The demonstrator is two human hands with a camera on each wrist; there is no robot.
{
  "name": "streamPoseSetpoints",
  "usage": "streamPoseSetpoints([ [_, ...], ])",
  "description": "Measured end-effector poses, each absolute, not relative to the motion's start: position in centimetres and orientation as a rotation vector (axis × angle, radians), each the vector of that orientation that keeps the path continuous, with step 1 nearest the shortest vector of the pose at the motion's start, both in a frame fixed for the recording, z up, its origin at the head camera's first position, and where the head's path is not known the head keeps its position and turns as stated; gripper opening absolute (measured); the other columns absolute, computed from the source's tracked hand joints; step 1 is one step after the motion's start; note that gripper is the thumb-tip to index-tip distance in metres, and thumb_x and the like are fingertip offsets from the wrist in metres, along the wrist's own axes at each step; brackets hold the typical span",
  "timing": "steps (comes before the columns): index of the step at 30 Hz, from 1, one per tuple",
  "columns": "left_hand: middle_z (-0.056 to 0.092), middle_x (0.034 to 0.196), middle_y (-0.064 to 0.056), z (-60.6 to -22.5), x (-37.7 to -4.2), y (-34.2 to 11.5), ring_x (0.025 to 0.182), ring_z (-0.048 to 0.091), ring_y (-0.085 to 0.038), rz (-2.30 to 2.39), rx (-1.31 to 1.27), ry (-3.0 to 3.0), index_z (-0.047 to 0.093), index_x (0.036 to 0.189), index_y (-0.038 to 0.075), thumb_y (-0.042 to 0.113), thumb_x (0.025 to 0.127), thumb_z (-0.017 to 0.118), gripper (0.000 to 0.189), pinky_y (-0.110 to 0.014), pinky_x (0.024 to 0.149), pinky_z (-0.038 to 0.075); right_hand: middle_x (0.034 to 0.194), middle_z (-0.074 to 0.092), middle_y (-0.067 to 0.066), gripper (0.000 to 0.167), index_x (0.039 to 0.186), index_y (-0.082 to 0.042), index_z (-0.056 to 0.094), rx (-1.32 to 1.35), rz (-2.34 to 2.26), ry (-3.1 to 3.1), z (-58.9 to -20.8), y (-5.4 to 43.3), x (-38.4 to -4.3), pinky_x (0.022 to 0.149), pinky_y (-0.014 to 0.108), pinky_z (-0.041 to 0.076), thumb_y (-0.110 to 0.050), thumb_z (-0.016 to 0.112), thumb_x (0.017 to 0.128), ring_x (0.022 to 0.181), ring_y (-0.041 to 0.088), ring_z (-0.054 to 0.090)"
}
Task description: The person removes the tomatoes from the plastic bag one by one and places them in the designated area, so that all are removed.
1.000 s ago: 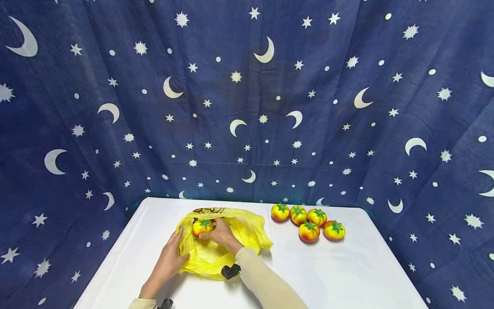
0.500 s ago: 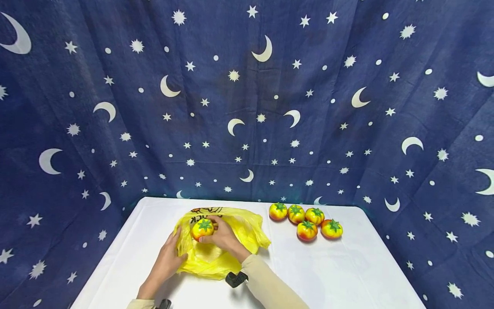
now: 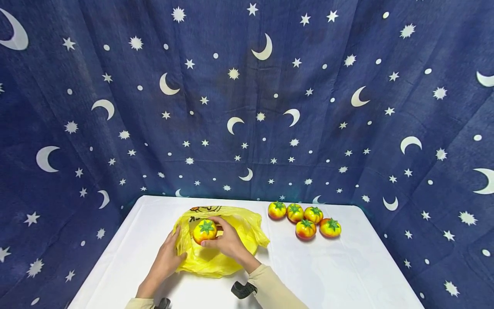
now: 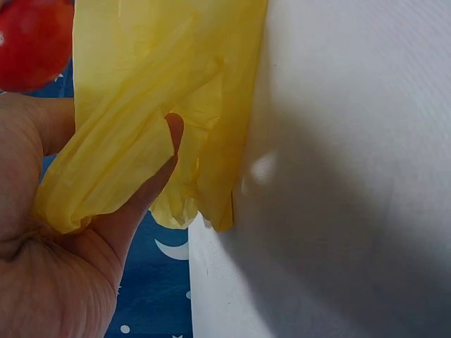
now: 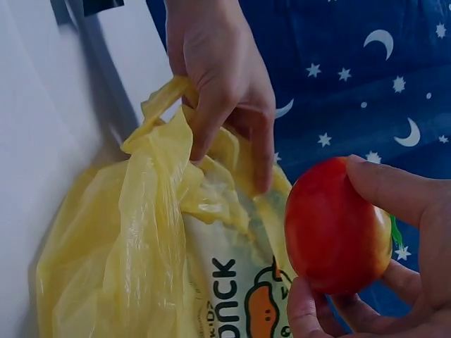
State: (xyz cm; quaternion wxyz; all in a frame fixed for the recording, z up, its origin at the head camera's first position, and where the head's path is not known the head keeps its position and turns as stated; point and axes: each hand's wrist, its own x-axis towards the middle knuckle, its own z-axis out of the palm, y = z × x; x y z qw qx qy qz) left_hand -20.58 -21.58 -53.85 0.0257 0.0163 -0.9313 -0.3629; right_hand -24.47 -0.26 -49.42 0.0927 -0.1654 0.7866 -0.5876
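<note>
In the head view a yellow plastic bag [image 3: 247, 227] lies spread on the white table. My right hand [image 3: 227, 240] grips a red and yellow tomato [image 3: 204, 231] with a green leafy top, over the bag's opening. The right wrist view shows the thumb on one side of that tomato [image 5: 338, 225] and fingers underneath it. At the bag's left edge my left hand [image 3: 167, 256] holds the plastic. Up close in the left wrist view, the bag's handle [image 4: 127, 155] runs between the left thumb and fingers. Dark lettering and an orange cartoon mark the bag [image 5: 141, 232].
Several similar tomatoes [image 3: 305, 229] stand in a loose group on the table [image 3: 347, 266], right of the bag. Behind the table hangs a dark blue curtain [image 3: 216, 141] with moons and stars. Dark wrist devices [image 3: 243, 290] sit at both cuffs.
My right hand has raised the tomato from the bag's mouth; more of it shows now. The left hand stays at the bag's edge. The head view has shifted slightly.
</note>
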Motion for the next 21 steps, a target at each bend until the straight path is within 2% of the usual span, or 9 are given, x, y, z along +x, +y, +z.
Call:
streamPoseSetpoints([
  [4,0.021,0.158,-0.03,-53.7,-20.6,-21.6,0.142,0.027,-0.052,-1.114,0.026,-2.866,0.018,0.155,-0.002,0.002,0.08,0.069,0.09,-0.06,0.117,0.025,0.127,0.058,0.005,0.07,0.137,-0.021,0.054,-0.516,-1.77,2.327,-48.9,0.5,-23.9,0.085,0.026,0.058,-0.021,0.086,0.074,0.105,0.016,0.06],
  [11,0.019,0.158,-0.031,-53.7,-20.6,-21.6,0.143,0.025,-0.052,-1.117,0.044,-2.889,0.017,0.155,-0.001,0.003,0.08,0.069,0.091,-0.061,0.116,0.025,0.134,0.055,0.005,0.071,0.14,-0.019,0.052,-0.548,-1.84,2.321,-48.0,2.0,-23.1,0.093,0.028,0.056,-0.022,0.084,0.076,0.12,0.024,0.054],
  [17,0.02,0.158,-0.032,-54.0,-20.6,-21.7,0.142,0.026,-0.053,-1.11,0.037,-2.892,0.016,0.156,-0.001,0.003,0.08,0.069,0.092,-0.062,0.115,0.026,0.137,0.053,0.009,0.068,0.139,-0.017,0.054,-0.531,-1.906,2.361,-47.6,3.5,-22.8,0.095,0.033,0.055,-0.017,0.083,0.077,0.122,0.028,0.053],
  [21,0.019,0.158,-0.032,-53.8,-20.7,-21.7,0.142,0.025,-0.053,-1.111,0.03,-2.895,0.016,0.156,-0.001,0.003,0.08,0.068,0.092,-0.062,0.116,0.025,0.139,0.052,0.013,0.07,0.14,-0.011,0.051,-0.524,-1.897,2.403,-47.6,4.6,-22.8,0.095,0.037,0.056,-0.011,0.082,0.078,0.123,0.033,0.053],
])
